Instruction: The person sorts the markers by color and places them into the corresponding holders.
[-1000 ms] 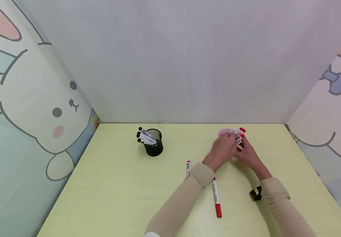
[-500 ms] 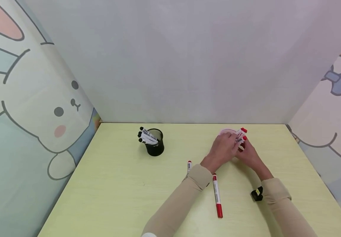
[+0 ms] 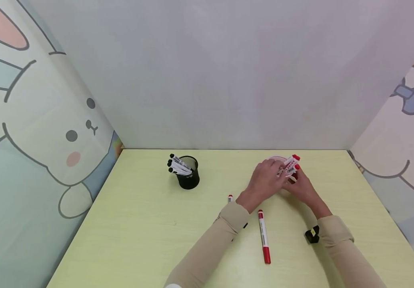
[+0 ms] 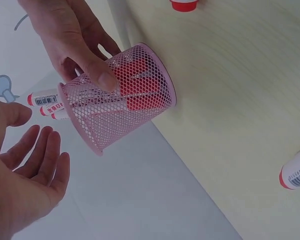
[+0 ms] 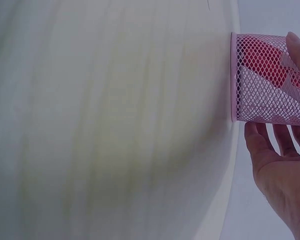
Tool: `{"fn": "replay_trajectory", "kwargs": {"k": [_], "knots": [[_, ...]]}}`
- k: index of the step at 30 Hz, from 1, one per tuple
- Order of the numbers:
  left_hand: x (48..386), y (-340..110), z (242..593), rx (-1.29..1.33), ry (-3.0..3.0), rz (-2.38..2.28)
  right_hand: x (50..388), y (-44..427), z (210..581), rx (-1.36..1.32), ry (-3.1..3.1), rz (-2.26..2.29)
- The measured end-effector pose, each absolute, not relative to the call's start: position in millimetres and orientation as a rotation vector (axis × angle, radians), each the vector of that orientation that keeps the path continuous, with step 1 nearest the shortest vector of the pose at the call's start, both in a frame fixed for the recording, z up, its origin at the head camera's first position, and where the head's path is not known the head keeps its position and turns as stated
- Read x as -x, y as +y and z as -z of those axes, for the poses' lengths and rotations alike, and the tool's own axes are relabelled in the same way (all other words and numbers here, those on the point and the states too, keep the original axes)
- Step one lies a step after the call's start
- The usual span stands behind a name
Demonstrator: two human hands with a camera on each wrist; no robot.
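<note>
A pink mesh pen cup stands at the back right of the table, with several red-capped white markers leaning out of its top. My right hand grips the cup from the right; in the right wrist view its thumb and fingers lie on either side of the mesh. My left hand is just off the cup's mouth, fingers loosely bent and holding nothing, close to the marker ends. In the head view the left hand hides much of the cup.
One red-capped marker lies on the table between my forearms. Another marker is partly covered by my left sleeve. Back left stands a black mesh cup of black-capped markers. A small black object sits beside my right cuff.
My left hand and forearm have drawn back slightly to the left from the markers in the cup. The right hand and the cup keep their place.
</note>
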State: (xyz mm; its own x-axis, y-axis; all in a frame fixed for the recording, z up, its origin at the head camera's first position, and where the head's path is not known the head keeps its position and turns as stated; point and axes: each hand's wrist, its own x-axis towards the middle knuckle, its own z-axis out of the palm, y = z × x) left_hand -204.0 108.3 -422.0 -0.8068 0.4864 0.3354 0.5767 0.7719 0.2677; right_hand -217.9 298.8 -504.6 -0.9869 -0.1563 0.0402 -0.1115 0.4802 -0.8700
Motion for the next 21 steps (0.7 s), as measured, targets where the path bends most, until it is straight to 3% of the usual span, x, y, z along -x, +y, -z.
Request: {"fn": "replay_trajectory", "kwargs": {"k": [21], "knots": [[190.3, 67.4, 433.3, 0.833, -2.699, 0.651, 219.7, 298.7, 507.7, 0.209, 2.656, 1.577]]}}
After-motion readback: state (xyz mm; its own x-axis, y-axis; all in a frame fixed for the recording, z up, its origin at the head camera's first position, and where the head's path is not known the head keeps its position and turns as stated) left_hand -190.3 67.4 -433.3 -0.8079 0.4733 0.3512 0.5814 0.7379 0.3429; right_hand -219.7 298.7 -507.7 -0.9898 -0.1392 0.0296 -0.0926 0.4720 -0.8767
